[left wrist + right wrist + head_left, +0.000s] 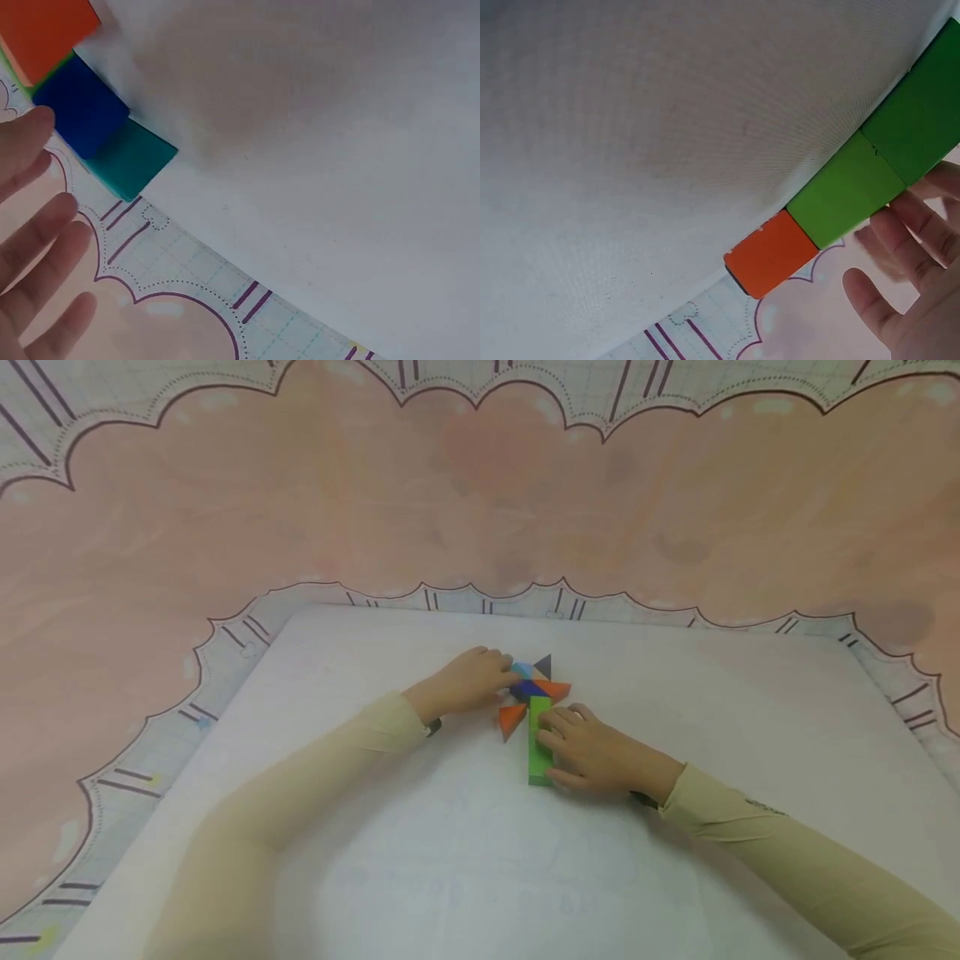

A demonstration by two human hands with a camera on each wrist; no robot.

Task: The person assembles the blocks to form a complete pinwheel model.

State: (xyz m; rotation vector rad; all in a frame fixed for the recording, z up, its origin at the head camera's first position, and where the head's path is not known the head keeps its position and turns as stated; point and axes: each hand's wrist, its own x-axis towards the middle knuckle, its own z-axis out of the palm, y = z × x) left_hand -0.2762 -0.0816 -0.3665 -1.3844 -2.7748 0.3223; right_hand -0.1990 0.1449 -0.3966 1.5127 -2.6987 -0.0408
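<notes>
Coloured blocks lie grouped on the white tabletop. In the head view, the fingers of my left hand reach the left side of a blue block and a light blue block. The left wrist view shows that hand's loose fingers beside an orange block, a blue one and a teal block. My right hand rests its extended fingers against the right side of a long green block. In the right wrist view its thumb stands apart from the light green block.
An orange triangular block lies left of the green block, another orange piece lies beyond it, and a dark triangular block is at the back. The white table ends at a patterned pink cloth.
</notes>
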